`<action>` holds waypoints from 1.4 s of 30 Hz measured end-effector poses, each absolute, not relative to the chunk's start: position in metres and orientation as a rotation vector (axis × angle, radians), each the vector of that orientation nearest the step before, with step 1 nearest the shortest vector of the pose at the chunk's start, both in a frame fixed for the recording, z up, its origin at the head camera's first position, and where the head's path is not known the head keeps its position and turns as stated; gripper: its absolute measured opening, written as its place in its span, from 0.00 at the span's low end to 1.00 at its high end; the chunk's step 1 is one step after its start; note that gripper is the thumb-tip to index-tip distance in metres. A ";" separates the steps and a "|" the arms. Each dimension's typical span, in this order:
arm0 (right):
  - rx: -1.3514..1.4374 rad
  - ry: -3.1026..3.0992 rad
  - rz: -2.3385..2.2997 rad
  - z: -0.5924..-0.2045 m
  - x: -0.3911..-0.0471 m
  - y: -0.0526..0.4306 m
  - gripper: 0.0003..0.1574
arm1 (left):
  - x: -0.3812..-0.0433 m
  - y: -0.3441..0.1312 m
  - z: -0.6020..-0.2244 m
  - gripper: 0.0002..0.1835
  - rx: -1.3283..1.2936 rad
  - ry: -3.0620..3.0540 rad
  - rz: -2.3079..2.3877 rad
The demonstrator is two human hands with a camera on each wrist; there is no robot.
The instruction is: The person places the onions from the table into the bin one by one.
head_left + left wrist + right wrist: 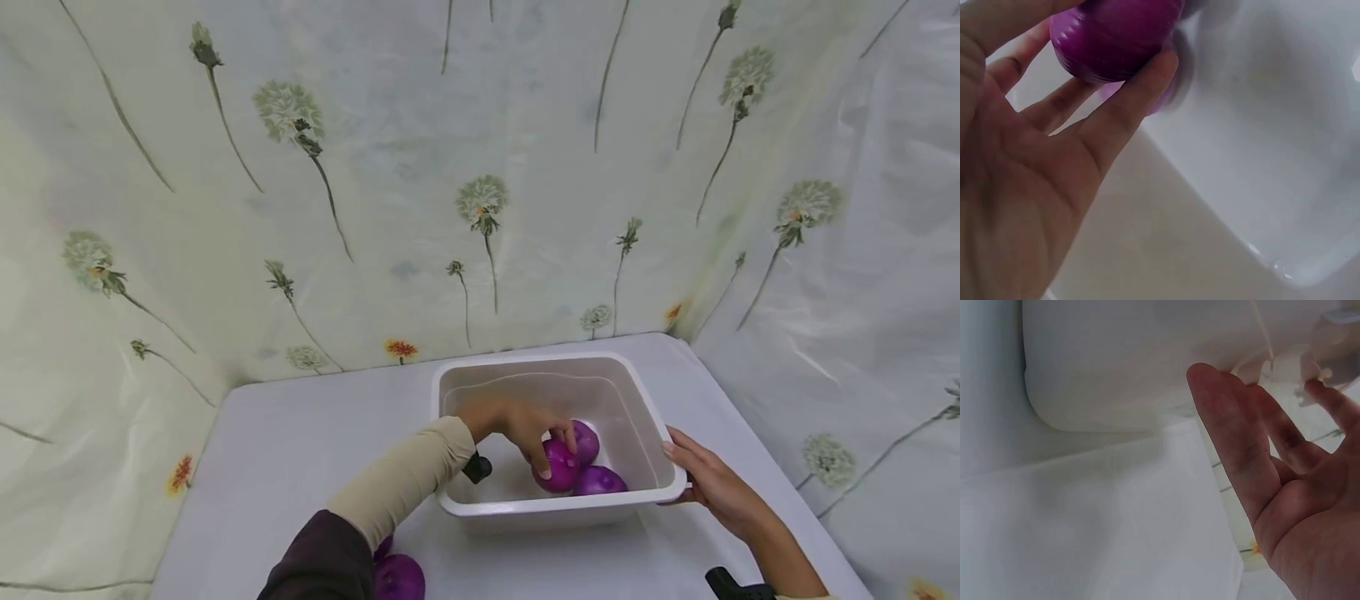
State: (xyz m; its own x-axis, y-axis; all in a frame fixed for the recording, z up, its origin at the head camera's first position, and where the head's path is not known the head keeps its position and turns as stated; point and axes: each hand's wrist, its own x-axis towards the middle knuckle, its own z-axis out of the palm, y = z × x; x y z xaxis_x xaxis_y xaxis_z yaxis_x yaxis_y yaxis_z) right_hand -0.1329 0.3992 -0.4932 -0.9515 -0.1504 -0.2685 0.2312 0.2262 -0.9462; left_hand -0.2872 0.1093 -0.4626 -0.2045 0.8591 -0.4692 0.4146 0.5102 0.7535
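A red onion [557, 468] sits in the left hand [521, 427], which reaches down into the basin, thumb and fingertips pinching it from opposite sides. Whether the onion touches the basin floor cannot be told. Just beside it lie two more onions: one behind [587, 443], toward the basin's far wall, and one to its right [600, 481], close to the near wall. All three are inside a white rectangular basin [555, 506], which stands toward the tabletop's far edge, nearer the far right corner than the far left. The right hand [711, 477] grips the basin's right rim, thumb on top and fingers at its outer side. Nearer the tabletop's near edge, two other onions [400, 577] lie partly hidden by the left arm's dark sleeve [322, 560] and beige cuff [408, 471]. The tabletop [322, 433] is pale; behind and along its sides hangs sheeting [405, 208] printed with dandelions.
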 end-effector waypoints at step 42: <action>0.082 2.182 -1.813 -0.494 -0.128 0.396 0.41 | -0.263 0.127 -0.497 0.31 0.957 1.656 0.461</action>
State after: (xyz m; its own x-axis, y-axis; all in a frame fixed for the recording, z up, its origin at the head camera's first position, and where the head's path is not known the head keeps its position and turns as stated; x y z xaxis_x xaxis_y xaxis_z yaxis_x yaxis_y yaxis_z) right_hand -0.1284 0.3957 -0.4940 -0.9528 -0.1475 -0.2654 0.2339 0.2009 -0.9513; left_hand -0.2634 0.1267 -0.4971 -0.0581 0.7839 -0.6182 0.3516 0.5956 0.7222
